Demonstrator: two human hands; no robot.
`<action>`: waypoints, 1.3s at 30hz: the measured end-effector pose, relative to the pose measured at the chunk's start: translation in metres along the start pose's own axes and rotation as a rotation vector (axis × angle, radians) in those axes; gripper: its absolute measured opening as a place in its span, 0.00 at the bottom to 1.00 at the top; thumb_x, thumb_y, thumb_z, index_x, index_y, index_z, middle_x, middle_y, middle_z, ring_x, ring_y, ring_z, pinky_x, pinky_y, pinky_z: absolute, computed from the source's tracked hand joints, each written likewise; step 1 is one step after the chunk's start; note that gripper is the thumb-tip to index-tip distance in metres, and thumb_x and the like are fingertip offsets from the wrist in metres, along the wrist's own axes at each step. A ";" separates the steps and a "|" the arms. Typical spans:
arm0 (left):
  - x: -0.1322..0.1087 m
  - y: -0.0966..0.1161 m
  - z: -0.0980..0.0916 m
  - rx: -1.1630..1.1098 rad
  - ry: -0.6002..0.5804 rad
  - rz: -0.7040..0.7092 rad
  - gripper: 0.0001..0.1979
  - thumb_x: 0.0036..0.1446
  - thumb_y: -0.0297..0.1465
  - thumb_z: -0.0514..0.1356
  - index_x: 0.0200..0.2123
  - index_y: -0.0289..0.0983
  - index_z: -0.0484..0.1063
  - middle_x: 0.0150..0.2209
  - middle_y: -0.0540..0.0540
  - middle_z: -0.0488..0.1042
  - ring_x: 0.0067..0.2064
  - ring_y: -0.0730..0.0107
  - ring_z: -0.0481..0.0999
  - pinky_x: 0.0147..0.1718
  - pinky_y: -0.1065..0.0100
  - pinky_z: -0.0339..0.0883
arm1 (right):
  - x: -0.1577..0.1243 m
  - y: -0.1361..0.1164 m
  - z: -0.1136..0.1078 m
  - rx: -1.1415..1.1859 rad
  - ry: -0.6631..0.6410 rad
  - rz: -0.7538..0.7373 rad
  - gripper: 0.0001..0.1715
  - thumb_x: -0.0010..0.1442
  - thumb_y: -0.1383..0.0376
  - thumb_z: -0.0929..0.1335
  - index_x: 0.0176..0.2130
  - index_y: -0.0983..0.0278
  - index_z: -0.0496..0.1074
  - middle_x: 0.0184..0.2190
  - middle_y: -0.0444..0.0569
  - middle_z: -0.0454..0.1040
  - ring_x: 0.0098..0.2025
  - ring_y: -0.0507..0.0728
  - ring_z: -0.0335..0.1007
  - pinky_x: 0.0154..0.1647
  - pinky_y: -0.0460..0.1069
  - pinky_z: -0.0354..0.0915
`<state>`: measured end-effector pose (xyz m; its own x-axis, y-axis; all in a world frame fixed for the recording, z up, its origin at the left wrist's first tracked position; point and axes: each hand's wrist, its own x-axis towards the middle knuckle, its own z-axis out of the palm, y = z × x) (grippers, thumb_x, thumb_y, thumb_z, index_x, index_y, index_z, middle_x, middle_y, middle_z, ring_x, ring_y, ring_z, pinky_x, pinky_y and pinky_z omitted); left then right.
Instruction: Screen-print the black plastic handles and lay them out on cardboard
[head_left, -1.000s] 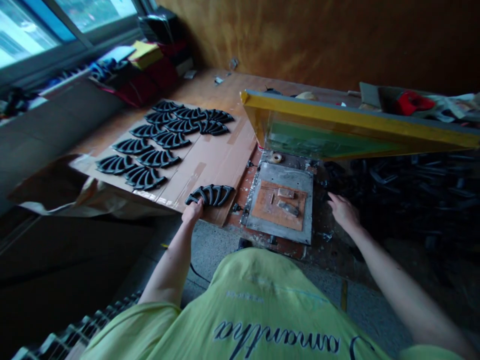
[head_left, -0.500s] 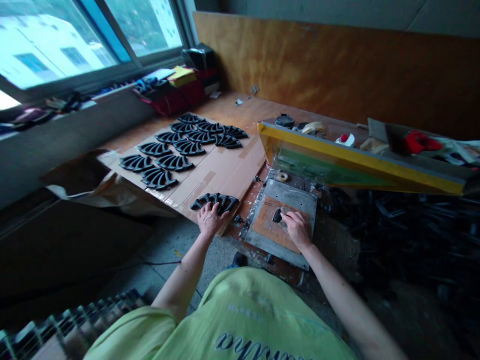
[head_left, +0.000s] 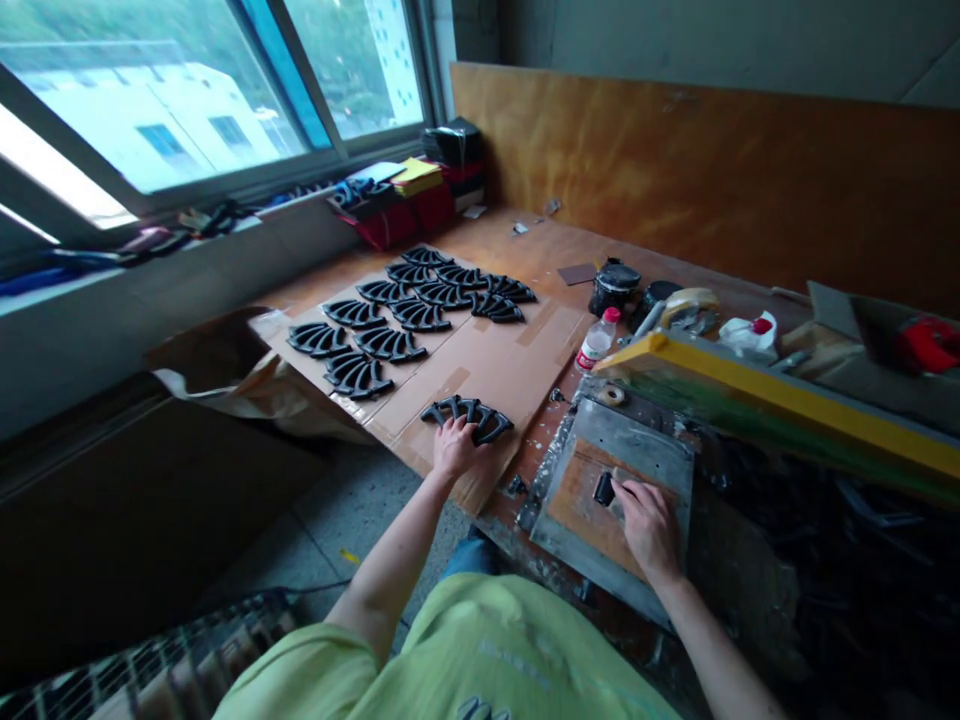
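My left hand is on the cardboard sheet's near end, its fingers curled onto one of the black ribbed plastic parts laid there in a fan. My right hand pinches a small black part at the middle of a brown board. That board lies on a grey metal plate. The lower end of the small part is hidden by my fingers or sunk in the board; I cannot tell which. Further back on the cardboard, several more fans of black parts lie in rows.
Over the plate's far right side slants a yellow-edged screen frame. A red-capped bottle, a dark jar and a tape roll stand near it. Dark parts are heaped at right. A window is at left.
The view has swung, so the table appears further right and lower. The screen frame has tilted lower, and the bottle behind it now shows. Both hands stay at the same parts.
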<state>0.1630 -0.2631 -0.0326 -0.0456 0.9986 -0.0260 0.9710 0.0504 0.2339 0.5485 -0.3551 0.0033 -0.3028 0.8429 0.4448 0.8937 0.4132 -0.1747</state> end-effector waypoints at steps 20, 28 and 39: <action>0.297 -0.064 -0.034 -0.015 -0.158 0.483 0.29 0.48 0.46 0.67 0.53 0.41 0.76 0.56 0.41 0.72 0.60 0.50 0.66 0.59 0.56 0.58 | -0.009 -0.019 -0.002 -0.068 -0.081 0.298 0.23 0.64 0.66 0.61 0.52 0.51 0.77 0.45 0.51 0.77 0.46 0.62 0.73 0.50 0.59 0.71; 0.308 -0.076 -0.031 0.000 -0.174 0.329 0.33 0.50 0.48 0.64 0.57 0.40 0.72 0.63 0.38 0.66 0.64 0.46 0.62 0.60 0.52 0.57 | -0.008 -0.021 0.000 -0.070 -0.070 0.359 0.23 0.63 0.67 0.61 0.50 0.48 0.78 0.44 0.50 0.78 0.46 0.62 0.73 0.48 0.60 0.72; 0.241 -0.014 -0.034 -0.293 0.040 0.287 0.29 0.57 0.42 0.62 0.58 0.33 0.69 0.64 0.33 0.64 0.66 0.50 0.61 0.63 0.52 0.55 | 0.012 -0.037 -0.010 -0.053 -0.113 0.386 0.22 0.66 0.69 0.60 0.50 0.57 0.78 0.44 0.52 0.77 0.49 0.60 0.68 0.53 0.57 0.69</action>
<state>0.1302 -0.0224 -0.0093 0.2029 0.9721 0.1175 0.8377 -0.2344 0.4933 0.5148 -0.3638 0.0241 0.0269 0.9664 0.2555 0.9638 0.0428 -0.2632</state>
